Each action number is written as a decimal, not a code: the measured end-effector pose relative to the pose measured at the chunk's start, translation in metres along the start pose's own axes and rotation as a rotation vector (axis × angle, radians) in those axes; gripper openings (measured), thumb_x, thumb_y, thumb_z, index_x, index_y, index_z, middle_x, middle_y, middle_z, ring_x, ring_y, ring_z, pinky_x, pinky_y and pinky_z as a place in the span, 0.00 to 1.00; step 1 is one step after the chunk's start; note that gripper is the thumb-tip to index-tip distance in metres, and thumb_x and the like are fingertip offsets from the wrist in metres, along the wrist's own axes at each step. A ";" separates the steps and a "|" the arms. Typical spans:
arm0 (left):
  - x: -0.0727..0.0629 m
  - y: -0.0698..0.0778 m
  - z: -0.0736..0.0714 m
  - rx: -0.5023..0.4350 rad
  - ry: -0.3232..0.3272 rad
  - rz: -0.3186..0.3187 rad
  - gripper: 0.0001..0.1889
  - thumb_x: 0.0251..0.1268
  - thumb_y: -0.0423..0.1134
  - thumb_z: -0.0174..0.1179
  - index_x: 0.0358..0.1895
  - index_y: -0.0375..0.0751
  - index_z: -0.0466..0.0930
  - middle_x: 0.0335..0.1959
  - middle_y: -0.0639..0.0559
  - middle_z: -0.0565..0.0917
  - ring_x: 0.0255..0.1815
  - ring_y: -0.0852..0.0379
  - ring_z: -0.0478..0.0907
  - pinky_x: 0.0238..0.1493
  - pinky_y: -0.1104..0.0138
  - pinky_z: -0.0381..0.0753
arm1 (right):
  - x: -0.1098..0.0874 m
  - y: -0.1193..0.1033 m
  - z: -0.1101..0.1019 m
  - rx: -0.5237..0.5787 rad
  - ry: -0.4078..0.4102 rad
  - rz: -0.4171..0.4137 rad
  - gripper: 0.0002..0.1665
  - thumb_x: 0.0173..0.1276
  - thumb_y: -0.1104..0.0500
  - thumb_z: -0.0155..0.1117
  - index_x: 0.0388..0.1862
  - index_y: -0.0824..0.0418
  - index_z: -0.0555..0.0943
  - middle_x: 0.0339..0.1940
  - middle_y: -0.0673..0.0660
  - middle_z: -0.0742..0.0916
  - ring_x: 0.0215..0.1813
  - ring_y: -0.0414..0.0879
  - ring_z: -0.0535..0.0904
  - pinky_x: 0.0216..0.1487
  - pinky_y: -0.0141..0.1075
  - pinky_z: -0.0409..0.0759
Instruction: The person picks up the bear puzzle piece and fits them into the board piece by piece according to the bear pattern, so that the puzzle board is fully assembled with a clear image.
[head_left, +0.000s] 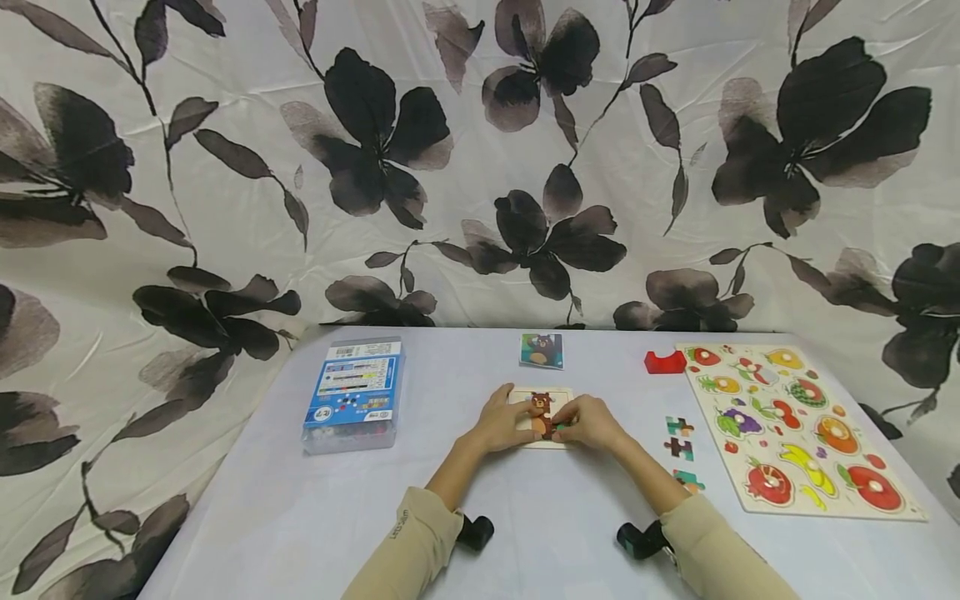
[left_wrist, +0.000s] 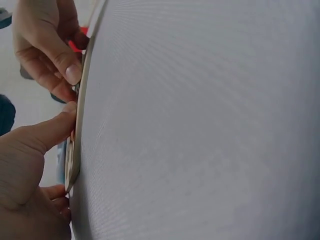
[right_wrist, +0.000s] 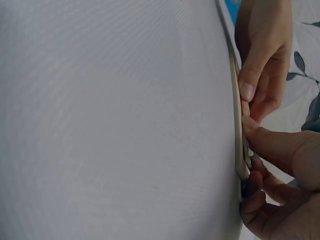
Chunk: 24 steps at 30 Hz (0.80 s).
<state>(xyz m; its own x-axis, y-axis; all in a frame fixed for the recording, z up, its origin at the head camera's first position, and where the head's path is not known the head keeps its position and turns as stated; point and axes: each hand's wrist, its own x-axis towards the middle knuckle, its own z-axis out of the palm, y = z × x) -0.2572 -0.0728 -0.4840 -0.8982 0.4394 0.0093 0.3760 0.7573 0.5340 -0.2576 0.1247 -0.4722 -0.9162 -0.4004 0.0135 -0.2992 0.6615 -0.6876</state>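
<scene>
A small wooden puzzle board (head_left: 551,445) with a brown bear picture (head_left: 541,403) lies flat at the table's middle. My left hand (head_left: 498,423) holds its left side, thumb on the board's face and fingers about the edge. Over the board's right part, my right hand (head_left: 591,422) pinches a small green-edged puzzle piece (head_left: 558,428) low beside the bear; fingers hide most of it. In the left wrist view, the board's edge (left_wrist: 73,167) shows between both hands. From the right wrist, the right thumb (right_wrist: 265,140) presses down at the board.
Several loose puzzle pieces (head_left: 678,448) lie to the right. Beyond them is a large fruit puzzle board (head_left: 738,492) with a red piece (head_left: 664,362) at its corner. A bear picture card (head_left: 542,351) lies behind, and a clear box with a blue label (head_left: 352,392) stands left.
</scene>
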 end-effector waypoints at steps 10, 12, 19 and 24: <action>0.000 0.000 -0.001 -0.008 0.005 -0.001 0.19 0.57 0.48 0.64 0.50 0.44 0.81 0.68 0.27 0.57 0.71 0.33 0.51 0.68 0.43 0.53 | -0.002 0.006 0.002 0.060 0.068 0.018 0.11 0.47 0.61 0.77 0.21 0.64 0.82 0.20 0.49 0.81 0.24 0.40 0.71 0.24 0.30 0.69; 0.000 0.000 -0.002 -0.014 0.001 -0.003 0.19 0.58 0.48 0.64 0.50 0.45 0.81 0.68 0.27 0.57 0.70 0.32 0.51 0.67 0.42 0.53 | -0.002 0.008 0.002 0.075 0.078 0.008 0.11 0.46 0.61 0.78 0.23 0.65 0.82 0.21 0.50 0.81 0.25 0.40 0.71 0.25 0.30 0.69; 0.000 -0.002 0.000 -0.012 0.003 0.002 0.19 0.57 0.49 0.64 0.50 0.46 0.81 0.68 0.27 0.58 0.69 0.32 0.53 0.65 0.40 0.57 | -0.005 0.016 0.000 0.074 0.036 -0.105 0.08 0.53 0.62 0.73 0.29 0.66 0.85 0.29 0.54 0.84 0.28 0.39 0.71 0.27 0.28 0.71; 0.003 -0.002 0.001 -0.008 0.002 0.000 0.19 0.56 0.49 0.64 0.50 0.47 0.81 0.68 0.29 0.58 0.69 0.33 0.54 0.65 0.41 0.58 | -0.007 0.016 -0.004 0.080 0.026 -0.081 0.10 0.52 0.64 0.73 0.34 0.68 0.85 0.32 0.57 0.85 0.29 0.41 0.71 0.28 0.30 0.70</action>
<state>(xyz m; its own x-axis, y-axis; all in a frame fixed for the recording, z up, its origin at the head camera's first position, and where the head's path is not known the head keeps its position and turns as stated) -0.2609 -0.0726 -0.4857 -0.8985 0.4388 0.0111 0.3745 0.7531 0.5409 -0.2576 0.1407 -0.4802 -0.8966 -0.4337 0.0896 -0.3517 0.5745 -0.7391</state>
